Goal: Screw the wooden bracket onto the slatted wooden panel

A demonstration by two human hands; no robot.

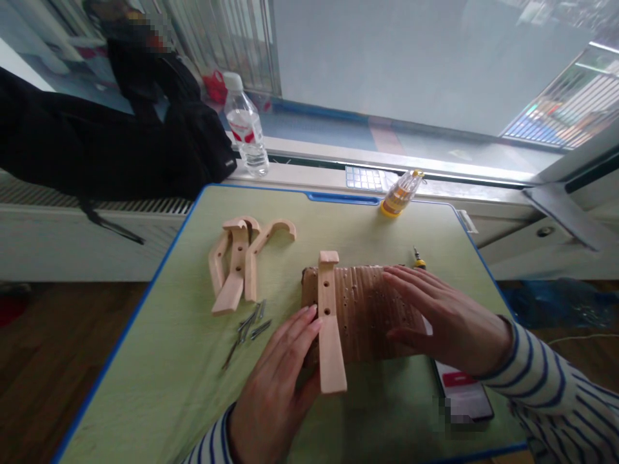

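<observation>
A pale wooden hook (327, 303) with two screw holes lies lengthwise across the left part of a brown, ridged wooden board (370, 303). My left hand (280, 380) holds the hook from the left, fingertips at its side and the thumb near its wide lower end. Over the board's right end, my right hand (440, 316) lies with fingers stretched out and thumb apart. Several more wooden hooks (238, 258) are piled to the left. Loose screws (249, 325) lie between that pile and my left hand.
On the green, blue-edged table (159, 361) are a small bottle of yellow liquid (401, 193), a yellow-handled screwdriver (419, 260) and a phone (464, 390) by my right wrist. A water bottle (246, 132) and a black bag (111, 142) are on the windowsill.
</observation>
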